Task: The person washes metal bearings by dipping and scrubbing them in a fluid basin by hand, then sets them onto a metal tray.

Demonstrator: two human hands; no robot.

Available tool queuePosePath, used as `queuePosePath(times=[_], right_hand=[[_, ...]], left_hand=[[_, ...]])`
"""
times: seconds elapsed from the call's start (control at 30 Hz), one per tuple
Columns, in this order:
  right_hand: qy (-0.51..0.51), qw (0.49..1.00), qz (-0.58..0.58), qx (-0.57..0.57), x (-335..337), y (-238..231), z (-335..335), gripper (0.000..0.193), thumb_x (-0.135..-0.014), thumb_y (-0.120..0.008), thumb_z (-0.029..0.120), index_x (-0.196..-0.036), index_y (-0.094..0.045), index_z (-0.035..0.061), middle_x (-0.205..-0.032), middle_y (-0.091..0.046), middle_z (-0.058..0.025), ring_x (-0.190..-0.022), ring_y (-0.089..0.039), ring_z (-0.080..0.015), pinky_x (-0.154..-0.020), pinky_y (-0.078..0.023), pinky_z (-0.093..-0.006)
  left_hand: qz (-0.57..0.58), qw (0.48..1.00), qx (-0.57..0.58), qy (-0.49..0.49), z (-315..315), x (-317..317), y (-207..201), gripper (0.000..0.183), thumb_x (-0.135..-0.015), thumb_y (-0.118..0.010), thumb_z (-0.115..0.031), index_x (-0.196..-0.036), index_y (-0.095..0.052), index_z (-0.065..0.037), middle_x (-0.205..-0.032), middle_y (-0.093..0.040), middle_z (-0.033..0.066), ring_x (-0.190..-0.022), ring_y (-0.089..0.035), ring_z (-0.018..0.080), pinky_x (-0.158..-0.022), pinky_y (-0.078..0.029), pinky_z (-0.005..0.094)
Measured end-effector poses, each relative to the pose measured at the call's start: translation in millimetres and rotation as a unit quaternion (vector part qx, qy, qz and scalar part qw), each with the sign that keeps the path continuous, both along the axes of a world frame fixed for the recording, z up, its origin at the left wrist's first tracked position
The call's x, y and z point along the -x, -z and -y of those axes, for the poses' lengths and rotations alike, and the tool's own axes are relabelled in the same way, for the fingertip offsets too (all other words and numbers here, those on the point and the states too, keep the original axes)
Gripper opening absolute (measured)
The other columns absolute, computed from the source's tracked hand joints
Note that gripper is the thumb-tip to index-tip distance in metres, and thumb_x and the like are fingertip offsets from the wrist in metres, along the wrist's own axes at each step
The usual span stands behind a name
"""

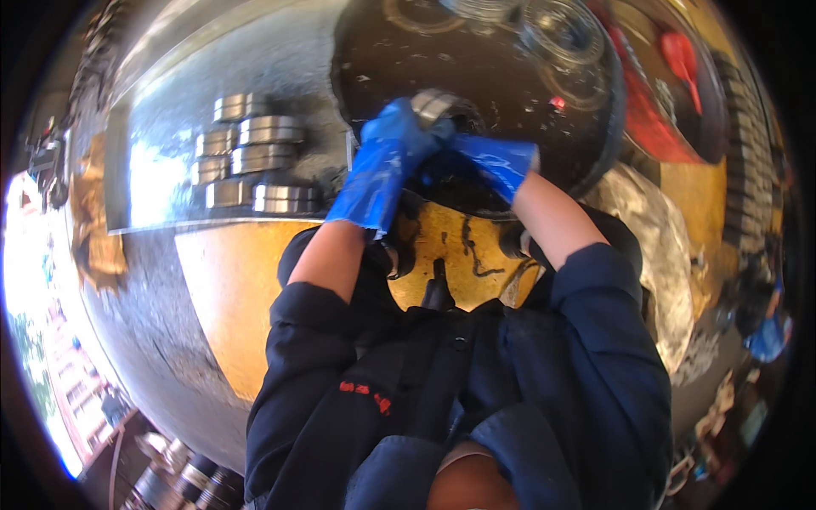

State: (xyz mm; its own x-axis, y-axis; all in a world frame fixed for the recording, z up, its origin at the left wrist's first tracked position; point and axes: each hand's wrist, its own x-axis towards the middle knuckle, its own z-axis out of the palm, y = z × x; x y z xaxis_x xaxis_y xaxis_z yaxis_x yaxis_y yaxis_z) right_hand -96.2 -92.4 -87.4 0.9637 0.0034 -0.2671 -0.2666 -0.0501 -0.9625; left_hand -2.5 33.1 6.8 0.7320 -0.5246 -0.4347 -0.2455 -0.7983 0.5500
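A shiny metal bearing ring (433, 104) is held over the near side of a round, dark basin (365, 51). My left hand (394, 129), in a blue rubber glove, is closed on the ring's left side. In the same kind of glove, my right hand (442, 140) is closed against its near lower side. The right fingers are partly hidden and smeared by motion. To the left, several similar metal rings (270, 130) lie grouped on a shiny metal tray (161, 170).
Larger ring-shaped metal parts (561, 32) sit at the basin's far side. Right of it stands a red tub (642, 102) with a red scoop-like tool (680, 59). Rows of dark round parts (739, 153) line the far right. Pale sheeting (650, 246) lies by my right knee.
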Motion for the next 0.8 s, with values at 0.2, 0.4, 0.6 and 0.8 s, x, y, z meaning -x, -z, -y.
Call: queuePosePath(times=[0.2, 0.4, 0.6, 0.8], right_hand=[[0.035, 0.994, 0.036, 0.102, 12, 2, -10, 0.029, -0.104, -0.06, 0.013, -0.132, -0.062, 0.0072, -0.124, -0.068, -0.0091, -0.111, -0.066, -0.0192, -0.093, -0.055, -0.0349], [0.141, 0.891, 0.038, -0.43, 19, -13, -18, 0.034, -0.1, -0.064, 0.016, -0.132, -0.064, 0.0049, -0.124, -0.07, -0.0137, -0.114, -0.067, -0.0263, -0.095, -0.055, -0.0393], [0.065, 0.951, -0.007, -0.301, 24, 0, 2, 0.033, -0.1, -0.065, 0.016, -0.131, -0.064, 0.0049, -0.124, -0.07, -0.0138, -0.113, -0.067, -0.0264, -0.095, -0.055, -0.0392], [0.062, 0.982, -0.005, -0.179, 16, 4, -2, 0.033, -0.1, -0.065, 0.016, -0.13, -0.065, 0.0049, -0.123, -0.07, -0.0139, -0.112, -0.067, -0.0266, -0.094, -0.055, -0.0391]], left_hand=[[0.005, 0.997, -0.066, 0.025, 9, 1, 9, 0.086, -0.083, -0.073, -0.065, -0.139, -0.058, -0.002, -0.129, -0.067, 0.0291, -0.12, -0.067, 0.0423, -0.102, -0.054, 0.0465], [-0.005, 0.998, -0.056, 0.005, 7, 5, 2, 0.093, -0.081, -0.072, -0.069, -0.143, -0.055, -0.003, -0.135, -0.063, 0.0297, -0.125, -0.064, 0.0431, -0.105, -0.052, 0.0465], [-0.002, 0.997, -0.081, 0.002, 8, 4, 1, 0.095, -0.081, -0.071, -0.071, -0.143, -0.055, -0.001, -0.133, -0.065, 0.0294, -0.123, -0.065, 0.0419, -0.104, -0.052, 0.046], [0.001, 0.999, -0.05, 0.012, 7, 2, 10, 0.094, -0.081, -0.072, -0.071, -0.141, -0.056, -0.001, -0.128, -0.068, 0.0277, -0.119, -0.068, 0.041, -0.102, -0.054, 0.0447]])
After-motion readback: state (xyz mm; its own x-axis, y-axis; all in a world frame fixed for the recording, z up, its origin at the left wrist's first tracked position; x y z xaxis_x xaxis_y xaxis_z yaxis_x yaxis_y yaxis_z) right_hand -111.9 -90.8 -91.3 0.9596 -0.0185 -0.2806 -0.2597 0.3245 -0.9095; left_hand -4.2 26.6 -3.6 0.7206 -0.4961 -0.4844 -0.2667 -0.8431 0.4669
